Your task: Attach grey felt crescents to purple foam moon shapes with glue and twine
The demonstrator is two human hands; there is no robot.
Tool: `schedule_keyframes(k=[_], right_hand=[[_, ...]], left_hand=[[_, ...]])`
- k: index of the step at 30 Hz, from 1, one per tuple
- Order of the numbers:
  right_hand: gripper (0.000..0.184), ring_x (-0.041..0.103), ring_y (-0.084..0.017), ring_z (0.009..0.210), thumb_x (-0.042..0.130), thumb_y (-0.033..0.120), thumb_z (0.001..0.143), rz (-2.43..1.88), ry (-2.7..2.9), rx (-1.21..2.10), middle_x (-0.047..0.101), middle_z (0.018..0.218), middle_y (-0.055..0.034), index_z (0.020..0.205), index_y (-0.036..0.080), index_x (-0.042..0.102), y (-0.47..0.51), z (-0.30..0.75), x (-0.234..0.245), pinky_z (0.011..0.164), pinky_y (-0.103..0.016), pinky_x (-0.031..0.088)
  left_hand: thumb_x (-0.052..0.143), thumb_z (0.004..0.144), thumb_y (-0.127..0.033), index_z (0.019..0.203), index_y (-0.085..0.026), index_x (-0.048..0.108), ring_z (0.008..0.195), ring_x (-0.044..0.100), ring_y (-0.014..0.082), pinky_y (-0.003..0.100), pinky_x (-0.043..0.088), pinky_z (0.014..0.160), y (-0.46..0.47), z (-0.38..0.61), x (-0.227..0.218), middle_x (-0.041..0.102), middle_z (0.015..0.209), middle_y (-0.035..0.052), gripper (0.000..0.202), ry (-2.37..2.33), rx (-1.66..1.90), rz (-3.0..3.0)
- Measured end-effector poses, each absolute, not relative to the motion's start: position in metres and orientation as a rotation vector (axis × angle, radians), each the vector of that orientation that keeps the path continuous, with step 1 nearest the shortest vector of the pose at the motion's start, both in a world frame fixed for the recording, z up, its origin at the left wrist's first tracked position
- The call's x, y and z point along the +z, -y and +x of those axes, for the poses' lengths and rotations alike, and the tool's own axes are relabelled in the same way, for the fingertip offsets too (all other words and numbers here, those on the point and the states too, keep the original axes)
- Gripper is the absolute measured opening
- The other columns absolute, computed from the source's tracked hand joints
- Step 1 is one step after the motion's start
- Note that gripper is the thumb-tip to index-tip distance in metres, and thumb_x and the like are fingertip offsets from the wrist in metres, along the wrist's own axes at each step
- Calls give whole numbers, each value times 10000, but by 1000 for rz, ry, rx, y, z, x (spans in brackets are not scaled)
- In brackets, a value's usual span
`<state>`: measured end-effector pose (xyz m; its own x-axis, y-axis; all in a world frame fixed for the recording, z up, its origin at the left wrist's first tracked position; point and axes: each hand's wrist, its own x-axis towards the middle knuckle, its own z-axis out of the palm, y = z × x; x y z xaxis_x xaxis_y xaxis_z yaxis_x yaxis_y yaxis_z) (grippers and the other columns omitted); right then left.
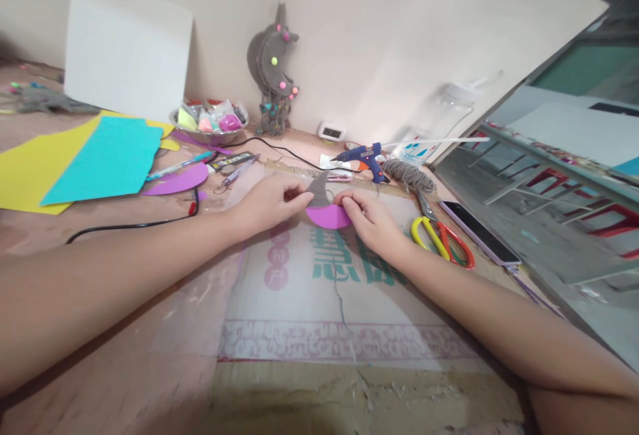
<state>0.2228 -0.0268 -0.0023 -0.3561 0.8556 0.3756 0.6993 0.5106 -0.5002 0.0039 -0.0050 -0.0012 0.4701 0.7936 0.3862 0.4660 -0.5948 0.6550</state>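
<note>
A purple crescent-shaped foam or paper cutout [328, 217] is held up over the table between both hands. Grey yarn [318, 193] is wound closely around its upper left part, while the lower part shows bare purple. My left hand [269, 205] pinches the wrapped side between thumb and fingertips. At the opposite end, my right hand [373, 219] grips the purple tip with thumb and forefinger. A thin loop of yarn shows near the crescent's inner curve. Beneath the hands lies a translucent plastic sheet [309, 302] printed with green and pink characters.
Right of the hands are a blue glue gun [368, 161], a grey yarn bundle [409, 175], scissors [444, 239] and a phone [482, 232]. Leftward lie turquoise [104, 162] and yellow sheets [40, 169], pens and a bowl [210, 134]. A decorated moon [272, 62] hangs behind.
</note>
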Motion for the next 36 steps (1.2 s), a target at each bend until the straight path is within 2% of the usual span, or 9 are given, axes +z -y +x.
schedule_keyframes(k=[6,12,16,19,28,30,36], right_hand=[[173,582,-174,808,433,225,890,-1244,2070,256,655,871,-39,884,197,604,31,222,1,726,-301,428],[89,599,-191,850,517,264,868,-1090,2015,96,654,855,-32,904,218,584,35,223,1,788,-350,450],[162,550,-230,987,589,330,823,-1098,2145,-4,622,969,-56,944,226,565,31,224,-1,888,-410,418],[172,514,-237,1041,592,361,816,-1115,2229,-53,591,1015,-69,906,216,573,27,225,-3,938,-428,387],[282,497,-252,1026,637,461,756,-1173,2305,-15,579,1017,-87,843,197,584,24,217,-7,917,-432,385],[265,501,-249,1000,638,446,756,-1155,2322,0,583,983,-85,808,195,573,24,214,-6,908,-431,385],[169,514,-218,916,553,276,821,-1059,2359,84,592,884,-67,688,197,484,25,213,-4,887,-417,389]], left_hand=[[458,812,-297,605,-162,488,586,454,104,234,335,548,5,4,-1,491,592,-24,248,-1067,936,2225],[461,812,-320,592,-162,475,550,428,96,232,319,536,6,4,0,467,550,-34,272,-1104,917,2184],[440,826,-330,601,-159,482,546,425,95,233,319,535,7,4,1,476,557,-30,285,-1088,918,2151],[442,824,-312,599,-157,483,569,434,100,235,326,547,9,3,4,475,574,-25,276,-1085,943,2171],[455,820,-270,580,-159,467,596,440,104,246,332,583,8,5,2,473,580,-26,265,-1031,991,2291],[459,821,-272,595,-156,490,609,455,108,251,337,597,7,6,1,502,598,-20,256,-1016,985,2321],[468,825,-284,618,-154,526,620,480,113,254,351,606,7,6,-1,542,614,-12,251,-1010,977,2345]])
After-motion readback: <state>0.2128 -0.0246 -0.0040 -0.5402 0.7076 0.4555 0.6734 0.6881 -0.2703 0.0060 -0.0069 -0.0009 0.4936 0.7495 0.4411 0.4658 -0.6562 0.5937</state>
